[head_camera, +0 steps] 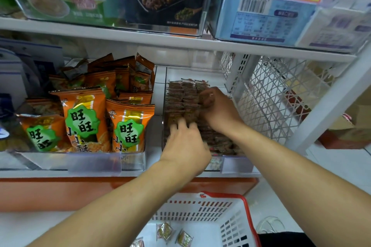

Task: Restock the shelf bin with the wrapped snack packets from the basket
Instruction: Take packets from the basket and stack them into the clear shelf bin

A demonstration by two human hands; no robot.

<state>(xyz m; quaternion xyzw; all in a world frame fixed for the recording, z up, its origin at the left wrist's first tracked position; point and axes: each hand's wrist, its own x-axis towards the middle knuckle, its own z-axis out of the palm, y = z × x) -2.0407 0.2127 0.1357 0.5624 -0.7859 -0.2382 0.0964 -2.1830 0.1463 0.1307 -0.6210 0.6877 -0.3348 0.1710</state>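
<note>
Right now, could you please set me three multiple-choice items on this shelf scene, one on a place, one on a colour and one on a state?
1. Where are both hands working?
A. in the clear shelf bin of brown packets
B. in the basket
C. on the price tag

2. What colour is the rim of the basket?
A. blue
B. red
C. green

3. What is left in the basket?
A. nothing
B. a full heap
C. a few packets

Answers:
1 A, the left hand and right hand both rest among the brown packets.
2 B, a red band edges the white mesh.
3 C, only a few packets lie on its floor.
</note>
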